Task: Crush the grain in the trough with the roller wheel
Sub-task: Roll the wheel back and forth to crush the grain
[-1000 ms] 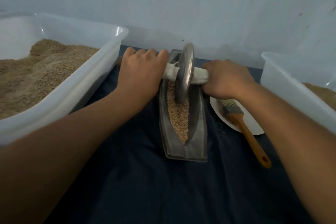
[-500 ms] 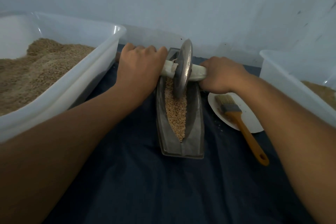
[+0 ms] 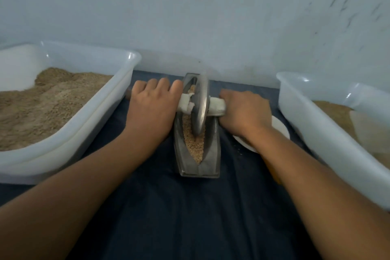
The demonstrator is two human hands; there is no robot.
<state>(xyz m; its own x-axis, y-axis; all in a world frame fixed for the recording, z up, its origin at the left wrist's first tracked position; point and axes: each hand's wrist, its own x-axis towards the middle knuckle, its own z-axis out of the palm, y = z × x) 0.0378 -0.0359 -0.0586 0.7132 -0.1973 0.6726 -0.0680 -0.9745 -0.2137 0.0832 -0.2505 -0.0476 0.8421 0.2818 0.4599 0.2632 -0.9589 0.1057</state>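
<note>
Mid-desk on dark cloth [image 3: 190,217]: metal trough [image 3: 211,154] lengthwise, grain [image 3: 195,145] inside. Roller wheel [image 3: 200,103] upright in trough, rim down in grain near middle — white-wrapped axle [image 3: 217,107] across. Left hand [image 3: 152,107] curled over left axle end, right hand [image 3: 244,112] gripping right end. Either side: translucent tub [image 3: 118,99] of grain left, second tub [image 3: 316,133] right. White plate [image 3: 280,126] partly under right wrist.

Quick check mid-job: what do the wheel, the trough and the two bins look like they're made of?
Wheel: grey metal, dull sheen along its rim, likely iron or steel. Trough: the same dull grey metal look. Left bin and right bin: translucent white plastic, glossy highlights on the rims.
</note>
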